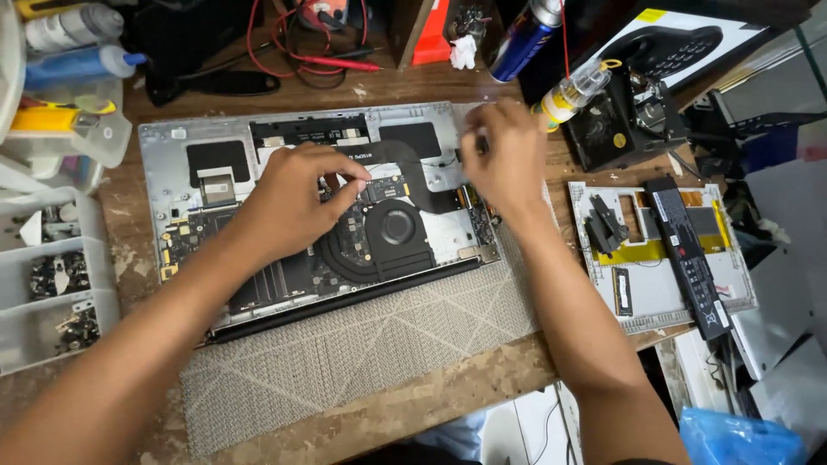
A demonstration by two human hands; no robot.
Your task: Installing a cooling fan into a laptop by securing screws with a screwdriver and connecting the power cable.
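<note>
An opened silver laptop (pixel 172 172) lies bottom-up on a grey patterned mat (pixel 362 353), its green circuit board, black heat pipes and round black fan (pixel 396 226) exposed. My left hand (pixel 293 198) rests on the board, its fingertips pressing a small component next to the fan. My right hand (pixel 504 159) hovers over the laptop's upper right corner, blurred, with fingers pinched together; what they hold is too small to tell.
The laptop's removed bottom cover (pixel 663 293) lies at the right with a long black battery (pixel 689 258) on it. A clear parts organiser with screws (pixel 52 284) stands at the left. Bottles, red wires (pixel 293 43) and a blue spray can (pixel 525 39) crowd the back.
</note>
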